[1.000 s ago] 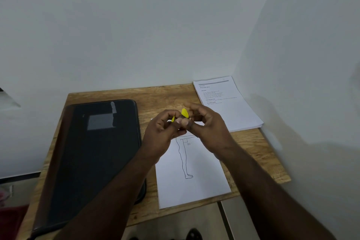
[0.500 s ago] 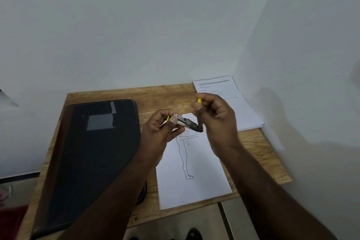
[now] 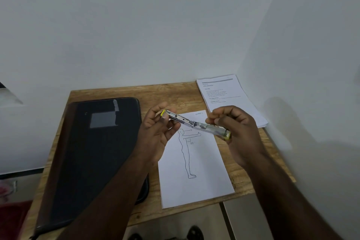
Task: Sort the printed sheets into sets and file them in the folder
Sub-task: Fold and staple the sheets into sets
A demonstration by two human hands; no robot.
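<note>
— What lay on the wooden tabletop [image 3: 171, 93], from the left?
— One black folder [image 3: 97, 152], closed. Then one sheet [image 3: 194, 181] with an outlined standing figure marked "90". At the far right, one stack of printed sheets [image 3: 231, 97], text too small to read.
— And the hands?
— The left hand [image 3: 157, 132] and right hand [image 3: 237, 132] each pinched an end of one opened stapler [image 3: 194, 123], metal with yellow ends, above the sheet.

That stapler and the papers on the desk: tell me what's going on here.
A person holds a small yellow-ended stapler swung open above the wooden desk, left hand gripping one end, right hand the other. Beneath lies a sheet with a figure drawing; a stack of printed sheets sits at the far right. The black folder lies closed, left.
</note>
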